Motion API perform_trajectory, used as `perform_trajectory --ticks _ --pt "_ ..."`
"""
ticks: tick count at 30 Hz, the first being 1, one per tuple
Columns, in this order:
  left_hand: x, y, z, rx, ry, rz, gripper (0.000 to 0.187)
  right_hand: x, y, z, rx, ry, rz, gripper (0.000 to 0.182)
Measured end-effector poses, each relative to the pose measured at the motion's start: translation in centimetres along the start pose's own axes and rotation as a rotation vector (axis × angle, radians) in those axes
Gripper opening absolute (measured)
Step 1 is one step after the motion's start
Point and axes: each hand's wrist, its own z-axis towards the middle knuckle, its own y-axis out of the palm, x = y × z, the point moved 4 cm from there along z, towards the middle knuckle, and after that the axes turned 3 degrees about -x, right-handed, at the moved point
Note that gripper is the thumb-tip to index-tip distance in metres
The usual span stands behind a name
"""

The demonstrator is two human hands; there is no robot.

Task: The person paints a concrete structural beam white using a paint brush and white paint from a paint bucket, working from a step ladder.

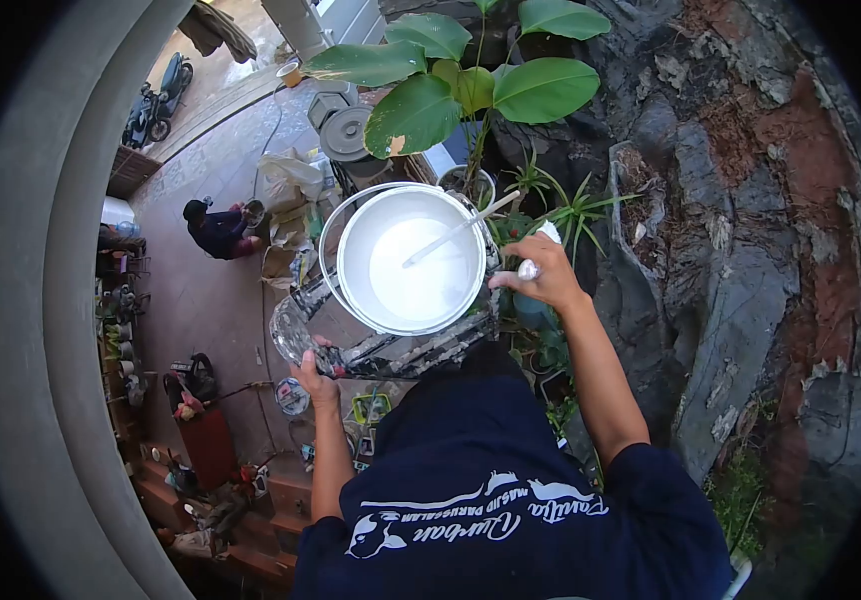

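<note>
A white bucket [356,262] with white liquid inside stands on a dark, paint-spattered platform [391,352], its handle hanging to the left. A pale stick [466,225] leans in it over the right rim. My left hand [319,380] is closed on the platform's lower left edge. To the right of the bucket, my right hand [549,275] is closed round a whitish object [529,270]; another white part shows above the fingers. What this object is, I cannot make out.
Large green leaves [548,90] rise beyond the bucket. A rough dark rock wall [721,260] fills the right side, a pale curved column [71,300] the left. Down on the paving, another person [216,230] is beside sacks [291,180]; a motorbike [159,105] stands farther off.
</note>
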Motion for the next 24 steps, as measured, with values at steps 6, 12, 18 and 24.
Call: perform_trajectory --ticks 6,12,18,24 --pt "-1.5 -1.1 0.0 -0.030 -0.022 -0.059 0.043 0.8 1.7 0.9 -0.025 0.054 -0.117 0.056" --pt "-1.2 -0.9 0.0 -0.038 -0.014 -0.056 0.041 1.1 3.5 0.3 0.053 0.233 -0.009 0.040" --pt "-1.0 -0.7 0.0 -0.075 -0.012 -0.039 0.041 1.5 4.4 -0.6 0.122 0.376 0.119 0.043" --pt "-0.6 -0.3 0.0 -0.079 -0.022 -0.019 0.042 1.5 5.0 -0.9 0.180 0.384 0.150 0.048"
